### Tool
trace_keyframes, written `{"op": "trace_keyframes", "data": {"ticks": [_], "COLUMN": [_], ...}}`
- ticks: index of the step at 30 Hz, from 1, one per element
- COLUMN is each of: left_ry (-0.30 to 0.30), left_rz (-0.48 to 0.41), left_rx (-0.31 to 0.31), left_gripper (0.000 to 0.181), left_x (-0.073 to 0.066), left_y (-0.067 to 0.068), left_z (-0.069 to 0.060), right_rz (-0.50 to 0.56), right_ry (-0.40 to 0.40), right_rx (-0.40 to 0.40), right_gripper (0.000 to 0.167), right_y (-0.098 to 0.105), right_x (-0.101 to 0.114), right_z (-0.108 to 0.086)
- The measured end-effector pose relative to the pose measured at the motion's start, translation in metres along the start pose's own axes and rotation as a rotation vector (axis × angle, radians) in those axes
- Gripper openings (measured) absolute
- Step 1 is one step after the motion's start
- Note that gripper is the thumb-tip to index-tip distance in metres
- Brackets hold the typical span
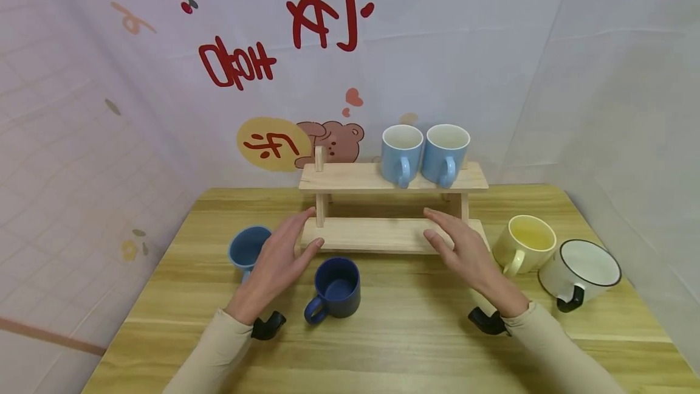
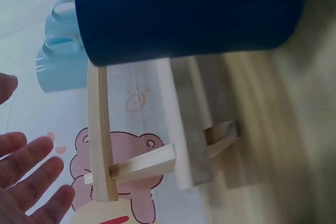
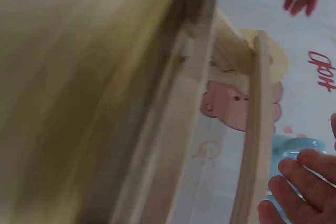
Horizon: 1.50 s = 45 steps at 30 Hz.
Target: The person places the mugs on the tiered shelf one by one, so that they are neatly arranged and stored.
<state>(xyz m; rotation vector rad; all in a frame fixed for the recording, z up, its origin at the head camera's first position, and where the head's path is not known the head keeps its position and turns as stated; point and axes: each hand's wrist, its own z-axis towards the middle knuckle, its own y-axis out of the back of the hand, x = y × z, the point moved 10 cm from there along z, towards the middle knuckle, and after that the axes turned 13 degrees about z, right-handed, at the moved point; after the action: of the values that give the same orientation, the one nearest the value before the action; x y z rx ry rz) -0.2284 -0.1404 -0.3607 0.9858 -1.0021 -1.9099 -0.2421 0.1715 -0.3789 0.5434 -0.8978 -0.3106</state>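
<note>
My left hand point(image 1: 281, 254) is held with fingers extended near the left end of a two-tier wooden rack point(image 1: 372, 235), between a medium-blue mug point(image 1: 248, 247) and a dark blue mug point(image 1: 346, 297). It partly covers the medium-blue mug. At the rack's right end, my right hand point(image 1: 465, 254) has its fingers spread and holds nothing. Whether either hand touches the wood I cannot tell. Two light blue mugs point(image 1: 400, 160) stand upright side by side on the upper shelf, handles facing me. In the left wrist view the dark blue mug point(image 2: 189, 19) looms close, away from the fingers.
To the right stand a yellow mug point(image 1: 527, 245) and a white mug point(image 1: 582, 275) with a black rim and handle. Everything is on a wood-grain table point(image 1: 394, 345). A white printed cloth point(image 1: 465, 41) hangs behind the rack and along the sides.
</note>
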Motion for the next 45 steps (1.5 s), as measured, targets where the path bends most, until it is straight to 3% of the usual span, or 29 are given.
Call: {"op": "trace_keyframes", "data": {"ticks": [7, 16, 23, 29, 35, 38, 45], "left_ry": [-0.008, 0.02, 0.071, 0.009, -0.044, -0.029, 0.017], "left_rz": [-0.097, -0.203, -0.35, -0.558, -0.851, -0.907, -0.929], "left_rx": [0.02, 0.126, 0.333, 0.489, 0.623, 0.645, 0.638], "left_gripper": [0.047, 0.033, 0.033, 0.029, 0.032, 0.032, 0.032], "left_x": [0.003, 0.012, 0.022, 0.018, 0.005, 0.003, 0.005], "left_y": [0.001, -0.016, -0.038, -0.056, -0.071, -0.075, -0.08], "left_z": [-0.028, -0.055, -0.074, -0.085, -0.095, -0.098, -0.101], "right_rz": [-0.185, -0.254, -0.272, -0.272, -0.262, -0.255, -0.253], "right_ry": [0.123, 0.166, 0.156, 0.124, 0.125, 0.128, 0.122], "right_rx": [0.161, 0.233, 0.285, 0.306, 0.309, 0.309, 0.313], "right_gripper": [0.051, 0.057, 0.055, 0.055, 0.054, 0.054, 0.053], "right_y": [-0.015, -0.022, -0.027, -0.029, -0.031, -0.032, -0.034], "right_x": [-0.006, -0.017, -0.023, -0.027, -0.026, -0.026, -0.025], "right_z": [-0.022, -0.038, -0.045, -0.048, -0.047, -0.047, -0.046]}}
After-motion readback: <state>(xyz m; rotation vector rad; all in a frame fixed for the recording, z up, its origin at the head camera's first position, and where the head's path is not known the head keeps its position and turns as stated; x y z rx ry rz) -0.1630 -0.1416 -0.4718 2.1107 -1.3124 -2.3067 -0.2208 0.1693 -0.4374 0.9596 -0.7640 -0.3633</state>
